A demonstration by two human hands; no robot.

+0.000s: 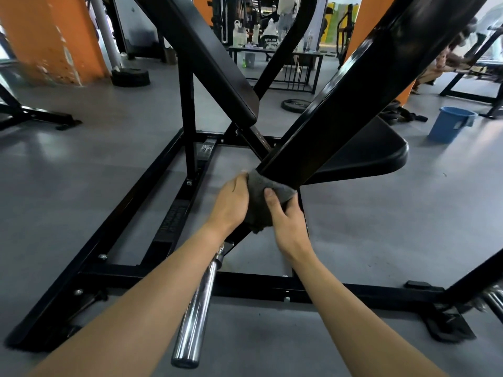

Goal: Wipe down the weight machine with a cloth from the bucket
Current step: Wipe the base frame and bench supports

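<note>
Both hands clasp a grey cloth (261, 202) wrapped round the lower end of the weight machine's slanted black beam (353, 104) at frame centre: the left hand (231, 205) curls over its left side, the right hand (288, 227) pinches it, thumb on top. A chrome bar (194, 308) juts below. The blue bucket (450, 123) stands on the floor at middle right, its contents seemingly hidden.

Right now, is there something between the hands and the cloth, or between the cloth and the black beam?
Nothing visible. The left hand and right hand both grip the grey cloth, which lies directly against the slanted black beam.
</note>
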